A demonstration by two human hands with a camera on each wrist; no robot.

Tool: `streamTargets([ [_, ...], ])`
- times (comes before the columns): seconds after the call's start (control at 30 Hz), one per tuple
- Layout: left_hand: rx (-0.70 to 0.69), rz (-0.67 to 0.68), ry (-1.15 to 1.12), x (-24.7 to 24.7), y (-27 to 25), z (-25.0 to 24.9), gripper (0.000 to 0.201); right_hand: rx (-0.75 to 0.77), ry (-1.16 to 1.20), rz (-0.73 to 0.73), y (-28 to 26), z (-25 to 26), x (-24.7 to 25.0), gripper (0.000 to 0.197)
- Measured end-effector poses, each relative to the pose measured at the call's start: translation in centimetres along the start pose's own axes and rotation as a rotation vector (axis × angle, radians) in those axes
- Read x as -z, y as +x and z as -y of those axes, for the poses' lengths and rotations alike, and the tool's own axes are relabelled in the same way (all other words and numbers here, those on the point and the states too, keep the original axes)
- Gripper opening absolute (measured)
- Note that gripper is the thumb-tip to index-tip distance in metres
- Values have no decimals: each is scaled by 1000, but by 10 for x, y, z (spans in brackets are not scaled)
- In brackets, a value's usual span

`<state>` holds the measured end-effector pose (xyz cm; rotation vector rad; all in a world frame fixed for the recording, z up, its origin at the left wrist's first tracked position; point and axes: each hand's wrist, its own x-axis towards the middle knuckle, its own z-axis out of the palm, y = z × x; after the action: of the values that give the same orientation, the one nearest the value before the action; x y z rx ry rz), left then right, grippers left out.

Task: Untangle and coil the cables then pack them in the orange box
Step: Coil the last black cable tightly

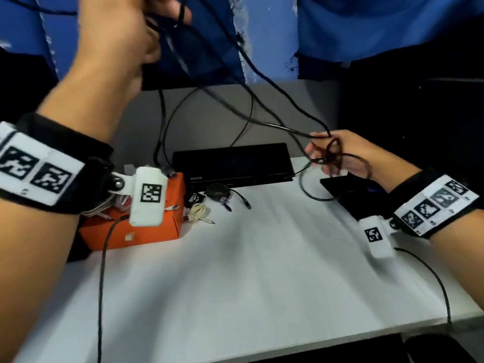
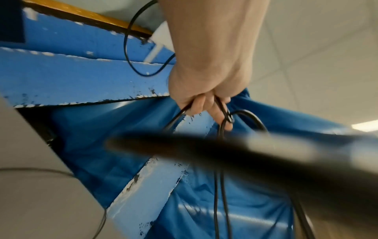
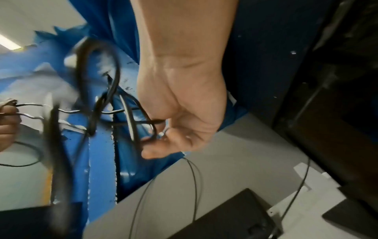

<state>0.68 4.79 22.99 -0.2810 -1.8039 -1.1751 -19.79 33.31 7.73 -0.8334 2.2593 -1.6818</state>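
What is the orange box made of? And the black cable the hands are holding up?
The orange box looks like matte cardboard: flat folded panels with sharp creases and no shine. The black cable seems rubber or plastic coated: smooth and faintly glossy, and it bends in soft loops between the left hand and the right hand.

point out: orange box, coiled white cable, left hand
orange box [image 1: 136, 233], head view, its front wall.
coiled white cable [image 1: 199, 212], head view, the middle of the coil, beside the box.
left hand [image 2: 206, 84], left wrist view, the palm above the fingers gripping black cable.
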Motion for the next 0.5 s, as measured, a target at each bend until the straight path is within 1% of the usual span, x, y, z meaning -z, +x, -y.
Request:
streamTargets([
  [0.07, 17, 23, 47, 9, -2, 4, 28, 39, -5, -73, 6, -14, 5, 45],
  [0.13, 45, 65, 142, 9, -9, 5, 37, 58, -105, -274, 15, -16, 9, 56],
  [0.17, 67, 80, 202, 9, -11, 4, 41, 51, -198, -381, 19, -13, 13, 66],
  [0.2, 93, 89, 262, 10, -14, 3, 45, 29, -265, -441, 21, -9, 18, 78],
  [0.23, 127, 95, 307, 14, -15, 3, 48, -1, -274, -437, 21, -5, 22, 87],
  [0.27, 163, 101, 333, 18, -16, 2, 50, -29, -216, -382, 20, -1, 24, 91],
  [0.33, 249, 129, 348, 24, -17, 5, 52, -74, -58, -236, 22, 4, 24, 86],
  [0.43, 360, 242, 336, 12, -23, 14, 53, -131, 211, -60, 21, 12, 20, 84],
  [0.5, 403, 315, 294, -9, -29, 25, 52, -99, 353, 15, 18, 25, 9, 71],
])
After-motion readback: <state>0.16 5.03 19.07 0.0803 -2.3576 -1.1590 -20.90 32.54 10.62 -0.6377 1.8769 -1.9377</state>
